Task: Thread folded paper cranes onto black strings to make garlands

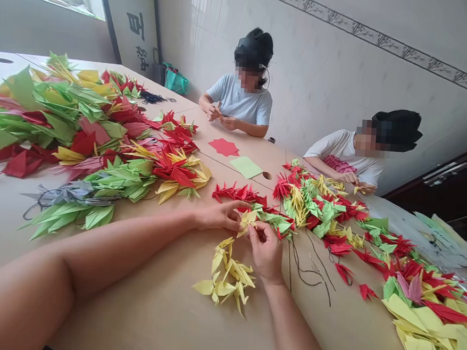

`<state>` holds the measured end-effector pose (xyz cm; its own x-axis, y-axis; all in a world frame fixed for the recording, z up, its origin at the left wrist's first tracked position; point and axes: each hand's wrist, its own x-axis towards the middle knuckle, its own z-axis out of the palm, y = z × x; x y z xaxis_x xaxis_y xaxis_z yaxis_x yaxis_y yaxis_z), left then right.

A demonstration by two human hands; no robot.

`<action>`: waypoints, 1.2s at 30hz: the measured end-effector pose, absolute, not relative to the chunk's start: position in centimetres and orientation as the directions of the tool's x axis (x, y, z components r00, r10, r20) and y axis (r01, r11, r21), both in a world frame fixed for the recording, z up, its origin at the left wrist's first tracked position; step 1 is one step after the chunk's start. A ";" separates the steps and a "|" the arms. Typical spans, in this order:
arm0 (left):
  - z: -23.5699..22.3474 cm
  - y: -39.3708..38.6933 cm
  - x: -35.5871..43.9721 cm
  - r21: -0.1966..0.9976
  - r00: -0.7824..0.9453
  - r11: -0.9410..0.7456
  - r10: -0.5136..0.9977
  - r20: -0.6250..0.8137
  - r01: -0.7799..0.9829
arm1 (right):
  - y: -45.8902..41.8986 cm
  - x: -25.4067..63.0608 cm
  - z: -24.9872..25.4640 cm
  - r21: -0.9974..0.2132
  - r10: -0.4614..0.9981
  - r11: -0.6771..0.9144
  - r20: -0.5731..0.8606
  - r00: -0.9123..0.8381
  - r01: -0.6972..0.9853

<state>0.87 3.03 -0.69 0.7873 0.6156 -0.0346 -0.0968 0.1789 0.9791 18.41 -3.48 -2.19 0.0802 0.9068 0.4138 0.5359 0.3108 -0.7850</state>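
A yellow origami crane (248, 217) is pinched between my two hands over the middle of the table. My left hand (221, 217) grips its left side, fingers closed. On the other side, my right hand (267, 248) holds it between thumb and fingertips. Just below lies a small cluster of yellow origami cranes (226, 278) on the table. Behind my hands runs a strand of red and green folded cranes (272, 216), partly hidden by them. Dark cords (302, 268) trail across the table to the right of my right hand.
Heaped red, green and yellow paper cranes (101, 128) cover the table's left; more strands (323, 202) stretch along the right. Red paper sheets (223, 147) and a green sheet (246, 167) lie beyond my hands. Two people (241, 98) (349, 151) sit across, hands on small paper pieces.
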 end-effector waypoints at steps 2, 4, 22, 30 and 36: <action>-0.7 3.1 0.9 0.977 0.792 0.187 0.609 -0.031 -0.106 | -3.6 18.5 -2.2 -0.780 0.903 0.307 0.419 0.091 0.546; -0.7 3.1 0.8 0.974 0.794 0.202 0.606 -0.039 -0.106 | -3.6 18.5 -2.2 -0.779 0.904 0.301 0.416 0.096 0.550; -0.4 2.9 0.3 0.989 0.833 0.149 0.549 -0.071 -0.013 | -3.3 19.5 -1.4 -0.902 0.952 0.187 0.264 0.154 0.389; 0.2 3.0 -0.1 0.992 0.894 0.100 0.433 -0.115 0.079 | -3.5 20.0 -1.6 -0.869 0.937 0.175 0.291 0.192 0.463; 0.4 2.9 -0.4 0.991 0.900 0.033 0.417 -0.128 0.126 | -3.8 19.7 -1.6 -0.846 0.921 0.177 0.322 0.219 0.502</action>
